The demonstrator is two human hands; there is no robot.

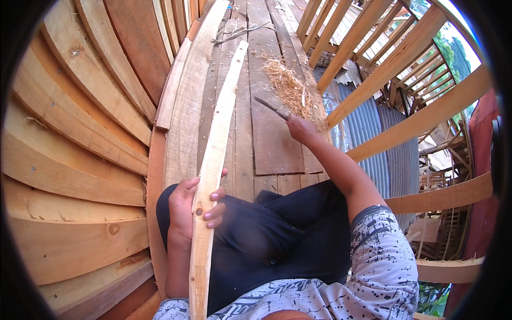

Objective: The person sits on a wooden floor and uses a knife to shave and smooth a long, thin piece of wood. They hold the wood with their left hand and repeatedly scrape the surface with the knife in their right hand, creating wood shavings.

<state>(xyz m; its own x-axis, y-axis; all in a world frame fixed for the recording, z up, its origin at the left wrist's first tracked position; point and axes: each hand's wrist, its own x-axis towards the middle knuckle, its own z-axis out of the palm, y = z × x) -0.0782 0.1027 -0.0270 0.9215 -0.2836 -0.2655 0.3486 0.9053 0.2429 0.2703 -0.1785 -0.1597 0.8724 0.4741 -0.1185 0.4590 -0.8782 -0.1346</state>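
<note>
**Inspector:** Report the state of your left hand.

**Worker:** My left hand (193, 205) is closed around a long, narrow strip of pale sawn wood (216, 154). My fingers (216, 209) wrap across its face just beside a small dark knot. The strip runs from my chest, over my lap, and slopes away so that its far end lies over the grey weathered plank floor (272, 138).

**Inspector:** And the right?

**Worker:** My right hand (300, 128) is raised at arm's length and clenched on the handle of a slim dark-bladed knife (269, 106). The blade points up and to my left, well apart from the strip.

**Inspector:** What lies about it?

**Worker:** A heap of straw-coloured wood shavings (288, 85) sits on the floor just beyond the knife. A twisted dark stick (237, 34) lies farther along the planks.

**Inspector:** Surroundings?

**Worker:** To my left, a curved wall of overlapping light-brown boards (80, 160). To my right, an open railing of slanted timber bars (405, 58), with grey corrugated metal sheeting (368, 128) below it. I am seated, dark trousers (277, 234) across my lap.
</note>
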